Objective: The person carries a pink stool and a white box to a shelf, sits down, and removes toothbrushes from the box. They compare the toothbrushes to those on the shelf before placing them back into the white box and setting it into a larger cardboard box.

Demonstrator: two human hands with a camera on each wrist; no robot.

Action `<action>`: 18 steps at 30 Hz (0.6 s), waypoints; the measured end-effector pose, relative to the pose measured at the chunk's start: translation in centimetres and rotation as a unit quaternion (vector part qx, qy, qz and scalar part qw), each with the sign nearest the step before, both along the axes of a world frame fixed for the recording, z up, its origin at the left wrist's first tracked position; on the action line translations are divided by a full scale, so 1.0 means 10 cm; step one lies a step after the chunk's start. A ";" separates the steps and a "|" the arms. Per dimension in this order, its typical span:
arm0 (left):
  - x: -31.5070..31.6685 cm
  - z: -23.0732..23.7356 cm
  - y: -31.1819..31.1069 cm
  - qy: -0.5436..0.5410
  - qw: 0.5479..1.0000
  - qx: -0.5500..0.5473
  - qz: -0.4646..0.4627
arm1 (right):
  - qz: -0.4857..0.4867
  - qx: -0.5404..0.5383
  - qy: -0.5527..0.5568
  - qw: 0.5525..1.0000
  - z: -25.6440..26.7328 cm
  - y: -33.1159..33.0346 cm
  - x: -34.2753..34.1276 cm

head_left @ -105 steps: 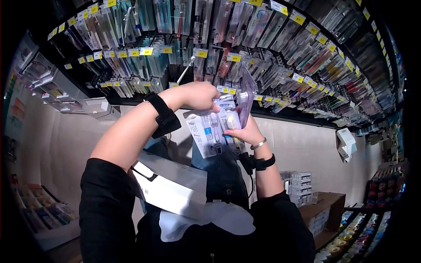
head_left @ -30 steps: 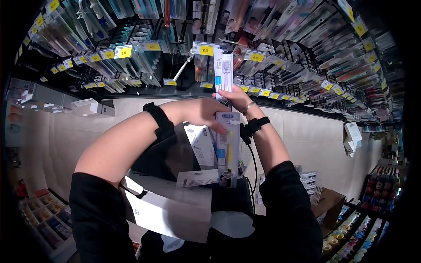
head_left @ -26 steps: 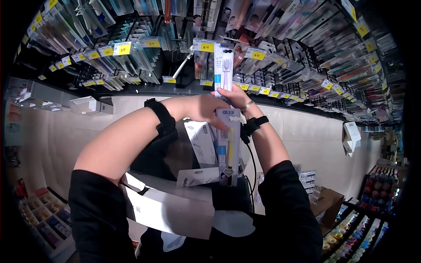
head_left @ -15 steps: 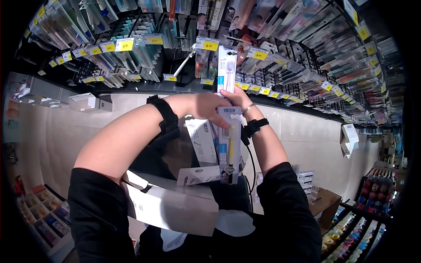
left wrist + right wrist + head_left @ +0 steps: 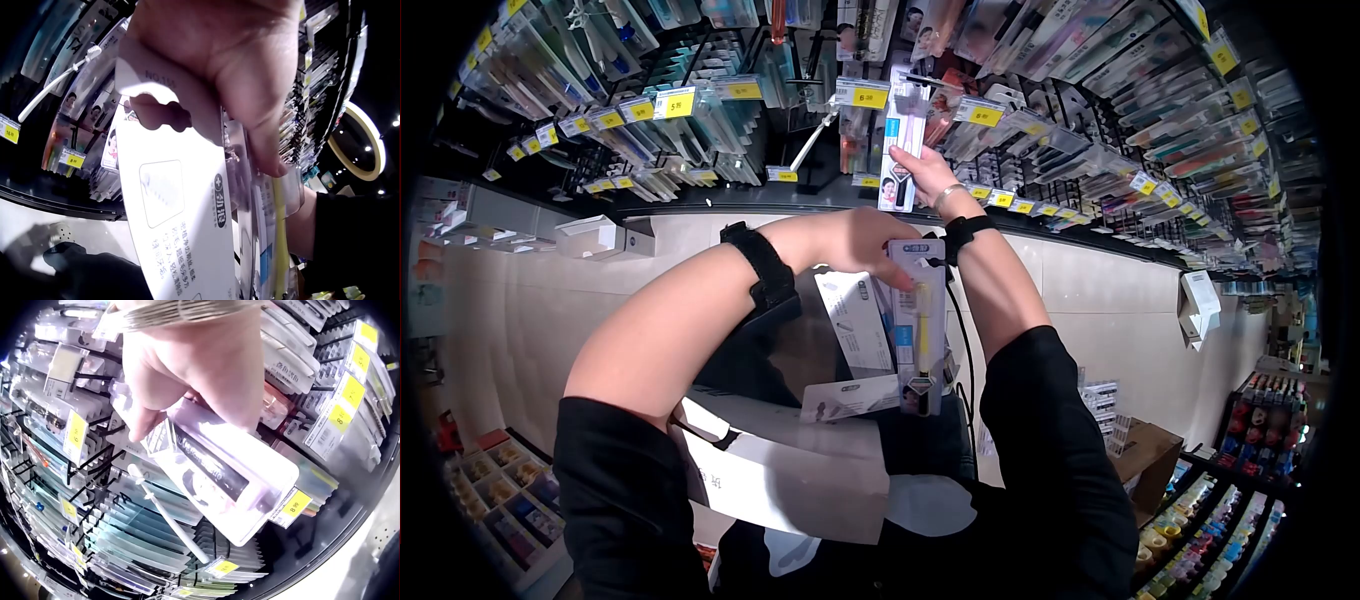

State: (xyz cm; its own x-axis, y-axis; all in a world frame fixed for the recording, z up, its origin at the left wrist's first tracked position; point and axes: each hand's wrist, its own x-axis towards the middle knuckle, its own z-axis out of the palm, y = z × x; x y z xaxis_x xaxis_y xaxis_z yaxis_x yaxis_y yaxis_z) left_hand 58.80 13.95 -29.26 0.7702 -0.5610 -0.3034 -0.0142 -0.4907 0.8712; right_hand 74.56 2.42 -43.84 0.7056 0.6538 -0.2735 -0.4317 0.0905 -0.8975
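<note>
My left hand (image 5: 865,245) grips several packaged toothbrushes by their upper ends. The front pack (image 5: 920,345) shows a yellow-handled toothbrush through clear plastic. In the left wrist view, my thumb lies over that pack, and a white card back (image 5: 178,194) with a cut-out hanging hole faces the camera. Farther forward, my right hand (image 5: 925,172) pinches the lower part of another packaged toothbrush (image 5: 902,135), a pale purple one. Its upper end is at the display hooks beside a yellow price tag (image 5: 868,98). The right wrist view shows this pack's lower end (image 5: 231,481) extending beyond my fingers.
Rows of hanging toothbrush packs (image 5: 730,140) fill the display ahead, with black hooks and price tags. A white toothbrush-shaped rod (image 5: 813,145) slants left of my right hand. A white folded sheet (image 5: 790,485) lies across my lap. A cardboard box (image 5: 1145,460) stands right.
The purple toothbrush pack leaves the left hand's stack and goes forward to the hooks in my right hand, rising further in the last half second. My left hand stays with the remaining packs.
</note>
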 end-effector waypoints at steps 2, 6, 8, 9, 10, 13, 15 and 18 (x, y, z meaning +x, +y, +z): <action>0.01 -0.01 0.00 -0.002 1.000 0.001 -0.005 | -0.032 -0.046 -0.022 0.998 -0.08 0.06 0.09; 0.00 0.01 -0.01 0.003 1.000 -0.001 -0.005 | -0.065 -0.227 -0.102 0.966 -0.36 0.12 0.40; 0.00 0.00 -0.01 0.003 1.000 -0.011 -0.008 | -0.049 -0.324 -0.122 0.937 -0.30 0.12 0.44; 0.00 0.00 -0.01 0.002 1.000 -0.016 -0.009 | -0.046 -0.345 -0.132 0.928 -0.28 0.13 0.44; 0.00 0.00 -0.02 0.000 1.000 -0.015 -0.010 | -0.043 -0.364 -0.144 0.919 -0.29 0.15 0.47; -0.01 0.02 -0.03 -0.006 1.000 -0.006 -0.012 | -0.028 -0.425 -0.170 0.889 -0.32 0.17 0.58; -0.01 0.05 -0.04 -0.006 1.000 0.000 -0.012 | -0.031 -0.434 -0.155 0.887 -0.42 0.22 0.68; -0.03 0.03 -0.03 0.002 1.000 0.005 0.000 | -0.069 -0.362 -0.108 0.924 -0.44 0.30 0.65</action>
State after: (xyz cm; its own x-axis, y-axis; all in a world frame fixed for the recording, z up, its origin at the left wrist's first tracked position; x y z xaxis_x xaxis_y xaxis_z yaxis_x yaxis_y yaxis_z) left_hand 58.51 13.64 -29.01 0.7686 -0.5589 -0.3112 -0.0117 -0.4986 0.8668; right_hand 81.03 5.42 -48.21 0.8573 0.2554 -0.4469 -0.2650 -0.5254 -0.8085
